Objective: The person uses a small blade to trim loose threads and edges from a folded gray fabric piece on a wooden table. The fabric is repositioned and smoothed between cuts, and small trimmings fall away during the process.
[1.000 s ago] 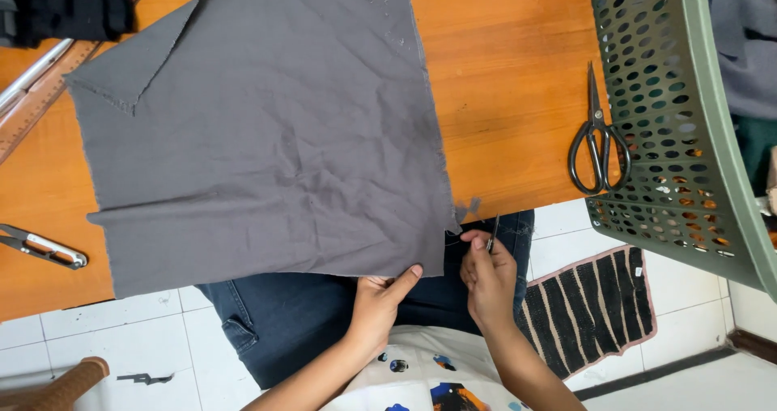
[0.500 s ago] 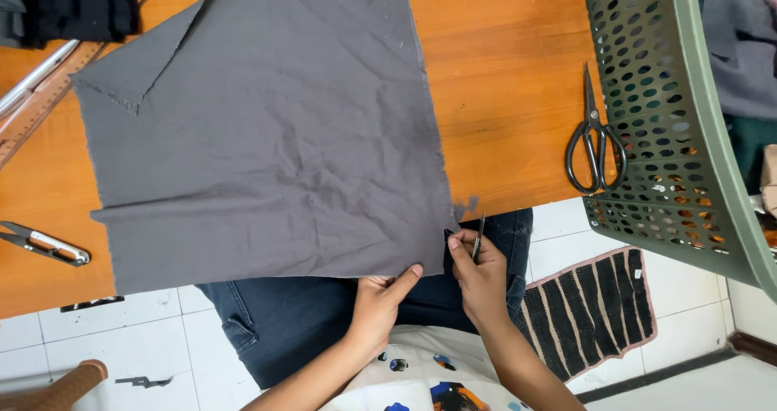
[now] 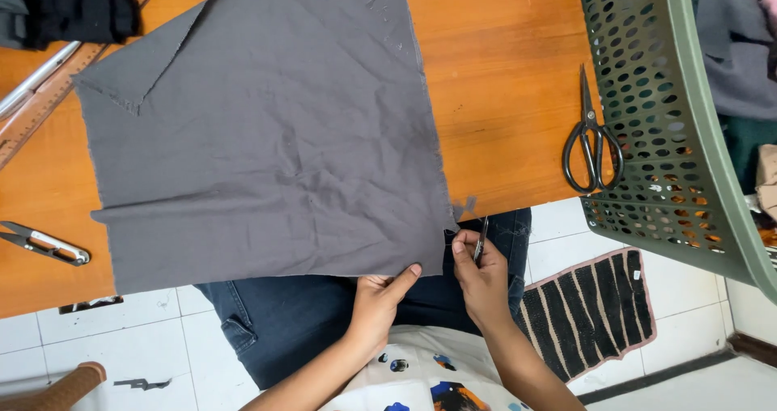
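A large grey cloth (image 3: 267, 136) lies spread on the orange wooden table (image 3: 502, 71), its near edge hanging slightly over the table's front. My left hand (image 3: 379, 298) pinches that near edge close to the cloth's right corner. Just to the right, my right hand (image 3: 479, 280) grips a thin dark metal tool (image 3: 481, 239), held upright with its tip at the frayed corner of the cloth. Which kind of tool it is I cannot tell. Both hands are over my lap, below the table edge.
Black scissors (image 3: 595, 140) lie on the table beside a green perforated basket (image 3: 672, 136) holding clothes. Small thread snips (image 3: 44, 245), a wooden ruler (image 3: 40, 108) and black fabric (image 3: 73, 6) are at the left. A striped mat (image 3: 591, 314) lies on the tiled floor.
My right hand has shifted slightly left toward the cloth corner, and the thin tool now points up at it. The left hand and the cloth have stayed put.
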